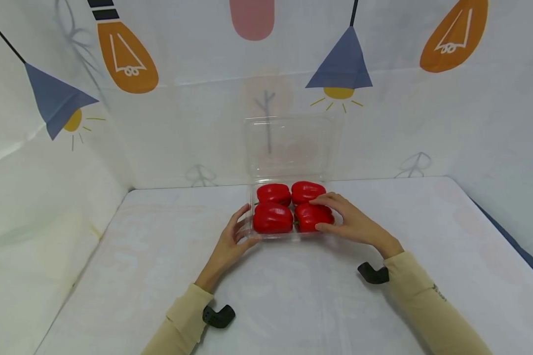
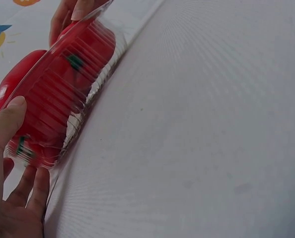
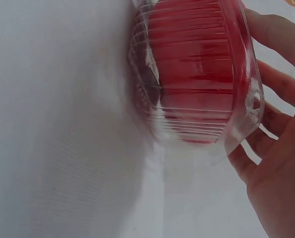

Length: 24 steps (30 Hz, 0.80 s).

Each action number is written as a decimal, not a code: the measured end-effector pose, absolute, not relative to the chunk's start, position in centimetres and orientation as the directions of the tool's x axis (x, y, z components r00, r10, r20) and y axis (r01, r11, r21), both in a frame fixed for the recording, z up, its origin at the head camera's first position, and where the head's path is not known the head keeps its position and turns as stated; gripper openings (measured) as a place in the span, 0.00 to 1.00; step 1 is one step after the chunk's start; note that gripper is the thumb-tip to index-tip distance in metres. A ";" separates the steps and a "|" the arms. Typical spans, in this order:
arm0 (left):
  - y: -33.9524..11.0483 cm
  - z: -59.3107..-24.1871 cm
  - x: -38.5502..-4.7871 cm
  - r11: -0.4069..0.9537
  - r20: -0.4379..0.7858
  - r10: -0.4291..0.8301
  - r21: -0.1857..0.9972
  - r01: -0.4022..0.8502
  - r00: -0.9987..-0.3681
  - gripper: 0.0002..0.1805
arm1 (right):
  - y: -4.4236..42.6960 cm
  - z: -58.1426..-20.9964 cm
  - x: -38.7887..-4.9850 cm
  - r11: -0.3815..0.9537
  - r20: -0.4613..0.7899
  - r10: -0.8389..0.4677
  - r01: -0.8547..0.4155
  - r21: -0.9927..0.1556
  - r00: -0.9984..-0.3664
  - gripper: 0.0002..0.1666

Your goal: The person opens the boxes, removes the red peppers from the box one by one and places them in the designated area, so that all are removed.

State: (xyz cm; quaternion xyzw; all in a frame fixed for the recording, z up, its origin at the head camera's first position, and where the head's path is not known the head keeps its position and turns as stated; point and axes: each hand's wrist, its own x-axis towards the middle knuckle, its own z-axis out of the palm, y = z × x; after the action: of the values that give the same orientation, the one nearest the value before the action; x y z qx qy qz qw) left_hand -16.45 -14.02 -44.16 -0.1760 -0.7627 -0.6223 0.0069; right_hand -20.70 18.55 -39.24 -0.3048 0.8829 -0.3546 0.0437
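Several glossy red peppers (image 1: 273,218) lie in two rows in a clear plastic container (image 1: 275,236), its lid (image 1: 288,148) raised at the back. The left hand (image 1: 226,249) grips the container's left side, thumb at the front corner and fingers along the side; in the left wrist view the thumb (image 2: 8,119) lies on the near wall. At the front right pepper (image 1: 313,217), the right hand (image 1: 357,222) has its thumb and a finger curled around it. The right wrist view shows the right hand (image 3: 281,124) beside the ribbed wall, its fingertips partly hidden.
The container stands on a white-covered table (image 1: 293,296) near its back edge. Behind it hangs a white cloth (image 1: 182,123) with printed lamps and bulbs. A black curved piece is at each wrist, the left one (image 1: 219,316) and the right one (image 1: 373,273).
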 end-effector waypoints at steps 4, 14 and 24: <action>-13.8 -43.2 -16.0 0.159 0.221 0.268 0.950 0.269 -0.938 0.46 | 18.6 -39.5 -20.6 0.535 0.181 -0.570 -0.529 -0.658 -0.802 0.34; -13.9 -43.1 -15.7 0.185 0.198 0.200 0.954 0.236 -0.959 0.45 | 17.8 -40.5 -21.0 0.478 0.325 -0.588 -0.643 -0.599 -0.740 0.31; -13.6 -42.8 -15.6 0.237 0.199 0.201 0.940 0.244 -0.959 0.44 | 17.7 -39.9 -20.8 0.501 0.302 -0.599 -0.642 -0.581 -0.741 0.32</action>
State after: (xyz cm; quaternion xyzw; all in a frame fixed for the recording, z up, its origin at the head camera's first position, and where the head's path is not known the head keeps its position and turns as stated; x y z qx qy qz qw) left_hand -15.58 -13.62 -42.80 -0.1414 -0.7863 -0.6011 0.0181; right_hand -20.77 17.71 -39.89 -0.3584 0.8657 -0.3482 -0.0304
